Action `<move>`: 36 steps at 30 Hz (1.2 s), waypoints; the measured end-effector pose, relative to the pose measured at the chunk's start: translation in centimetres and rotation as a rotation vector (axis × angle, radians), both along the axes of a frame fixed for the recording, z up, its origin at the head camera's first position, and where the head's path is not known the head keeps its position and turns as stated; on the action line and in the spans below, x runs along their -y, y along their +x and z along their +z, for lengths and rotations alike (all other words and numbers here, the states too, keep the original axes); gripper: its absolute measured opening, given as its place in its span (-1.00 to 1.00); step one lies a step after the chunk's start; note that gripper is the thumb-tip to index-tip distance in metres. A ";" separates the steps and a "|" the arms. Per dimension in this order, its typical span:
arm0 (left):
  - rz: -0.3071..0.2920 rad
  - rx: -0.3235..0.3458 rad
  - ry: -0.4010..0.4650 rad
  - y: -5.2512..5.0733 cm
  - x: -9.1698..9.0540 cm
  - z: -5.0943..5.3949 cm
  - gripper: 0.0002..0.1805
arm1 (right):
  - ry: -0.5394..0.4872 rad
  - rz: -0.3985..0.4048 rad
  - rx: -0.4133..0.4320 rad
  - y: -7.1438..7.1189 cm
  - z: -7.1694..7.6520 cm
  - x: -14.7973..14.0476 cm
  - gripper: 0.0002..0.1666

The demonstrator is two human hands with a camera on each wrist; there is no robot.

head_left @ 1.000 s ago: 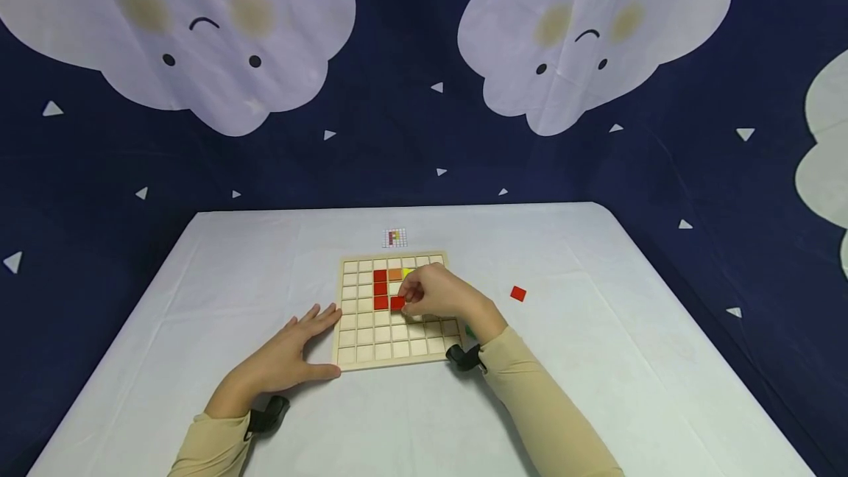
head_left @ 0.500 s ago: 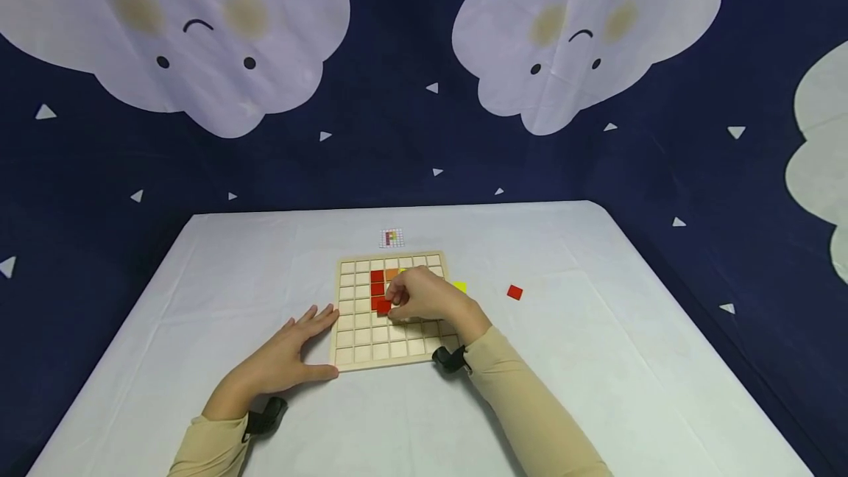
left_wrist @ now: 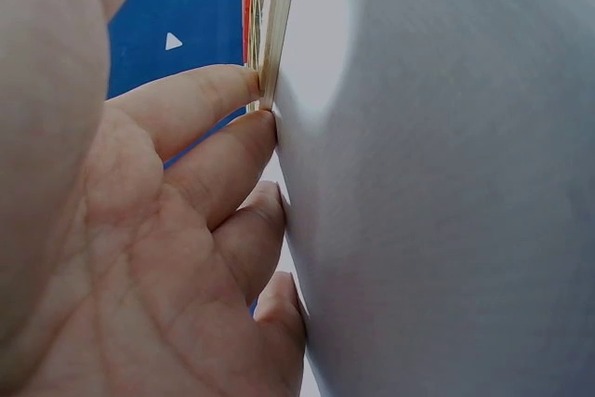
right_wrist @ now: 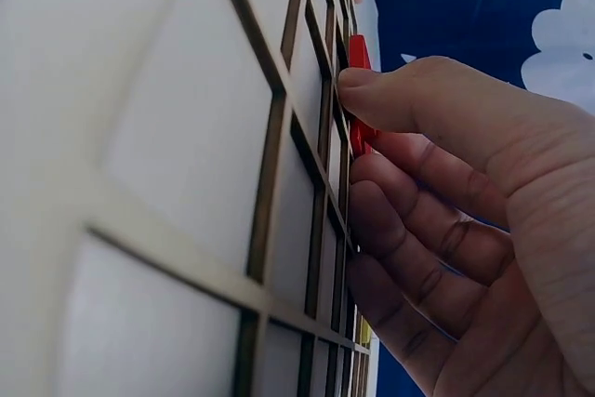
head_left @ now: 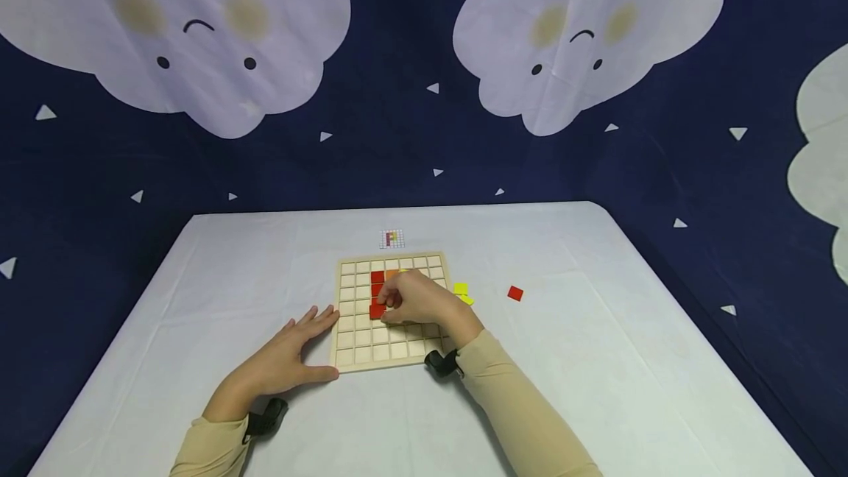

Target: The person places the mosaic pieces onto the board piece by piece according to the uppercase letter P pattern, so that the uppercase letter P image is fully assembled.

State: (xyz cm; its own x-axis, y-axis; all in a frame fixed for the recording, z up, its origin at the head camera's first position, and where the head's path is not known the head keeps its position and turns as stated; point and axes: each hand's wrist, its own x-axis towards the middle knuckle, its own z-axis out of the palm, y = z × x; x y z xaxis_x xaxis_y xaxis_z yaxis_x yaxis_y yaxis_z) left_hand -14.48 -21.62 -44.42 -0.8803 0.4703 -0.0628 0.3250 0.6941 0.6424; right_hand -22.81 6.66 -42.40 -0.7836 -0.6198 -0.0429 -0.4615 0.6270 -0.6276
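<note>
**Right hand (head_left: pixel 424 297) pinches a red tile (head_left: pixel 377 311) at the gridded board (head_left: pixel 363 338)**

The two hands differ: the right grips the tile between thumb and fingers, while the left hand (head_left: pixel 281 359) lies spread, fingers extended, at the board's left edge. The head view hides most of that pinch; the right wrist view shows the thumb pressed on the tile, which appears nearly edge-on right of centre in its upper half. The left wrist view, in turn, shows fingertips touching the board's side.

Only the head view gives the layout. The held tile is at the centre of the frame, at the lower end of a column of red tiles (head_left: pixel 377 277), beside an orange tile (head_left: pixel 391 274) partly covered by the hand. Yellow tiles (head_left: pixel 460 288) lie just right of the board, and a loose red tile (head_left: pixel 515 293) farther right on the white tabletop (head_left: pixel 596 389). Above the board sits a small patterned card (head_left: pixel 392 239).
</note>
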 end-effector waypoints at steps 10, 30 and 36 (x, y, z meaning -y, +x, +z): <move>0.006 0.005 -0.010 0.0 0.2 0.0 0.12 | 0.005 0.000 -0.013 0.2 0.0 0.1 -0.80; 0.003 -0.005 -0.006 -0.1 0.1 -0.1 0.11 | 0.048 -0.010 0.038 0.8 0.3 0.0 -0.77; 0.001 -0.005 -0.006 -0.1 0.2 0.0 0.11 | 0.042 -0.001 0.036 0.7 0.3 0.0 -0.79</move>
State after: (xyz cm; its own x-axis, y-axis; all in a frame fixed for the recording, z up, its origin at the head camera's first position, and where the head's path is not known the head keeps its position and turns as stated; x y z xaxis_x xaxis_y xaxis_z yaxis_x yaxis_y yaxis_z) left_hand -14.56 -21.79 -44.46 -0.8809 0.4693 -0.0610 0.3278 0.6981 0.6366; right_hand -22.09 6.67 -42.08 -0.7816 -0.6161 -0.0971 -0.4383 0.6533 -0.6173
